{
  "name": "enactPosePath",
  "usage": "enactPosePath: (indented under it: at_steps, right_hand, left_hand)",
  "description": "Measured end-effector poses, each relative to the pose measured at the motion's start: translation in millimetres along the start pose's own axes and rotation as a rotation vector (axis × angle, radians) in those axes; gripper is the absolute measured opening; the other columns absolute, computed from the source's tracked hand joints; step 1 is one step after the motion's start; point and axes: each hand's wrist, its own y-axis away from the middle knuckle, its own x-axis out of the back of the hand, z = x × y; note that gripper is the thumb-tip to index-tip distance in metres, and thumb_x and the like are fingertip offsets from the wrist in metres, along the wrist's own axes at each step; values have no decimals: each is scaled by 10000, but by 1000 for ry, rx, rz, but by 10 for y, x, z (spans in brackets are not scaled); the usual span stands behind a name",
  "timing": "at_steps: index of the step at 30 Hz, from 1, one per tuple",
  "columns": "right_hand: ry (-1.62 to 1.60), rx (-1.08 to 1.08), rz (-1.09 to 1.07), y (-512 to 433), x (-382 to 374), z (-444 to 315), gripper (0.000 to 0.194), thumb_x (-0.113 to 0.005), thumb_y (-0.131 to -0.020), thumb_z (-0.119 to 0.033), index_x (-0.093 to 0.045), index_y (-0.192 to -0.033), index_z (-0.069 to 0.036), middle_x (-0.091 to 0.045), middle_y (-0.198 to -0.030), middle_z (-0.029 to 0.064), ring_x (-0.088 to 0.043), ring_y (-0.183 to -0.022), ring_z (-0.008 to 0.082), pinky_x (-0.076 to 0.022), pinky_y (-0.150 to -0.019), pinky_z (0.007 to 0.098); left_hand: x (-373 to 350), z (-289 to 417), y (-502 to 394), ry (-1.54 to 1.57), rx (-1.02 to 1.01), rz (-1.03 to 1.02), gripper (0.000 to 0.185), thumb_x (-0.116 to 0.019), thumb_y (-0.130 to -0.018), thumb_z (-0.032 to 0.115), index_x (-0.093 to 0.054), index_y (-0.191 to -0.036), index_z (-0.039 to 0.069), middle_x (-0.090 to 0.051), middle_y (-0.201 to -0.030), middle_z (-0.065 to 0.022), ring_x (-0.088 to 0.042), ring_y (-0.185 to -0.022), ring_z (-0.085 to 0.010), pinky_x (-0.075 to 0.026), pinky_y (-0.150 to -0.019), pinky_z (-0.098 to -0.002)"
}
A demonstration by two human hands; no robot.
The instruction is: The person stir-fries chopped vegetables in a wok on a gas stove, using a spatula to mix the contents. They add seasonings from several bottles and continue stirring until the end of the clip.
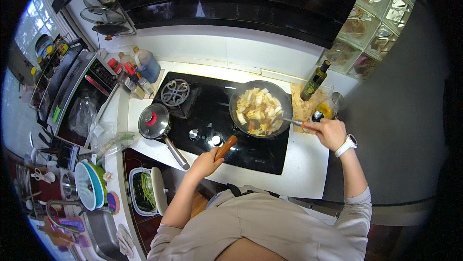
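Note:
A dark frying pan (288,101) sits over the right side of the black gas cooktop (202,116). Chopped cabbage (258,107) with browned pieces fills its bottom. My left hand (204,163) grips the pan's wooden handle (226,147), which points toward me. In my right hand (329,132) is a spatula (294,120) with a metal shaft, held at the pan's right rim. Its far end goes in among the cabbage and is mostly hidden. A white watch (346,146) is on my right wrist.
Left of the cooktop stands a lidded saucepan (154,121), its handle jutting toward me. A dark green bottle (314,82) and an oil container (322,111) stand right of the pan. Seasoning bottles (146,60) crowd the back left corner. An open bin (159,188) is below the counter.

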Motion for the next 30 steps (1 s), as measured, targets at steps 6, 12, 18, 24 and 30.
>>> enactPosePath:
  at_steps: [6,12,18,24,30]
  right_hand:
    - [-157,-120,3,-211,-456,-509,424,-596,-836,-186,-576,-1237,-319,-619,-667,115,-632,-610,286,-500,-543,414]
    - [-153,-194,80,-710,-499,-596,446,-544,-856,-145,-533,-1276,-297,-641,-739,148,-651,-651,323,-523,-573,442]
    - [120,-186,40,-1114,-358,-651,311,-525,-832,-108,-644,-1117,-140,-648,-820,115,-670,-705,289,-553,-644,387]
    - [254,-95,-350,-1352,107,-536,245,-533,-794,-189,-728,-888,-74,-693,-933,160,-680,-867,288,-540,-747,382]
    - [213,-307,-602,-1528,626,-257,397,-663,-723,-427,-722,-960,-113,-691,-995,128,-664,-924,293,-515,-819,411]
  left_hand:
    - [53,58,10,-29,29,-54,403,-568,-889,267,-445,-1185,22,-638,-855,-255,-628,-785,-413,-486,-701,-457]
    - [46,62,12,-15,34,-41,432,-565,-890,269,-434,-1211,10,-638,-867,-267,-630,-797,-417,-489,-711,-463]
    - [42,64,-1,-18,52,-46,450,-570,-875,294,-452,-1213,21,-644,-888,-265,-626,-832,-426,-495,-743,-490]
    - [36,57,5,-33,35,-27,464,-564,-878,300,-441,-1224,16,-645,-887,-267,-628,-822,-428,-495,-737,-499]
    - [35,37,-10,-46,28,-45,462,-564,-880,307,-435,-1213,13,-646,-866,-263,-628,-803,-432,-497,-726,-500]
